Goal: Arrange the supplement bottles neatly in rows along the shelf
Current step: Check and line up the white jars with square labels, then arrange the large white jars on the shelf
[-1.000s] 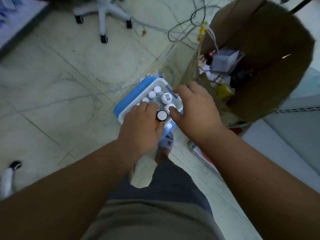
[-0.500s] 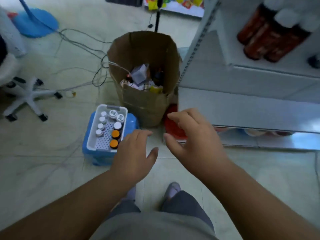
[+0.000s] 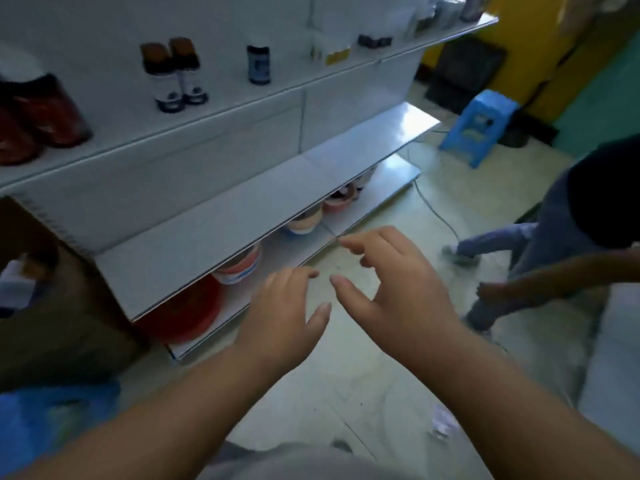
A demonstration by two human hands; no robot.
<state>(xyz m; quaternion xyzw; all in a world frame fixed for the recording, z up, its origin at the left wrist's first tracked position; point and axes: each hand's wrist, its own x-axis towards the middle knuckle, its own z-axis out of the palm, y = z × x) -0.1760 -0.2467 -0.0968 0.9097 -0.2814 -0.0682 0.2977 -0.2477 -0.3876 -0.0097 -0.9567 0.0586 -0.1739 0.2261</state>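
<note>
My left hand (image 3: 284,317) and my right hand (image 3: 398,292) hover empty over the floor in front of a white shelf unit, fingers loosely spread. On the upper shelf (image 3: 221,98) stand two brown supplement bottles with white labels (image 3: 175,76), a single dark bottle (image 3: 259,65) to their right, and red-brown bottles (image 3: 38,116) at the far left. More small bottles (image 3: 374,39) sit blurred farther right. The middle shelf (image 3: 221,230) is bare.
Tubs with red and white lids (image 3: 242,265) and a red lid (image 3: 187,310) sit under the middle shelf. A brown cardboard box (image 3: 52,306) stands at left, a blue bin (image 3: 45,417) at lower left. Another person (image 3: 554,244) stands at right; a blue stool (image 3: 481,126) behind.
My view has swung right from the blue bin of bottles to the shelf. Both hands left the bin and now hold nothing in front of the shelf.
</note>
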